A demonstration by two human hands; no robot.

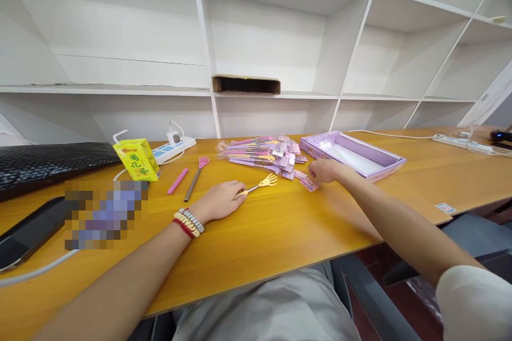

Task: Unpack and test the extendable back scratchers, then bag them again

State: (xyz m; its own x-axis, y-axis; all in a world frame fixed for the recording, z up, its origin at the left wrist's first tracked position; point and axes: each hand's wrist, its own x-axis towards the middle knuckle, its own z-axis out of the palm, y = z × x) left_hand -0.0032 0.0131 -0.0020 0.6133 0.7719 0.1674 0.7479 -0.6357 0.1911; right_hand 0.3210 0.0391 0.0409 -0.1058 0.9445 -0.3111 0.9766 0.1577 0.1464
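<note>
My left hand (222,200) rests on the table with its fingers closed around the handle of a yellow back scratcher (267,181). The scratcher's hand-shaped head points right, away from my fingers. At the right, my right hand (325,170) has its fingers pinched at the edge of a pink-labelled plastic wrapper (308,184); the fingertips are partly hidden. Just beyond lies a pile of wrapped back scratchers (264,150), in pink, purple and yellow. Left of my left hand are a bare pink back scratcher head on a metal rod (194,178) and a separate pink handle (177,181).
A purple open box (384,171) stands behind my right hand. At the left are a yellow drink carton (138,160), a power strip (176,150), a phone (30,232) and a black bag (56,162). White shelves (276,96) rise behind the table.
</note>
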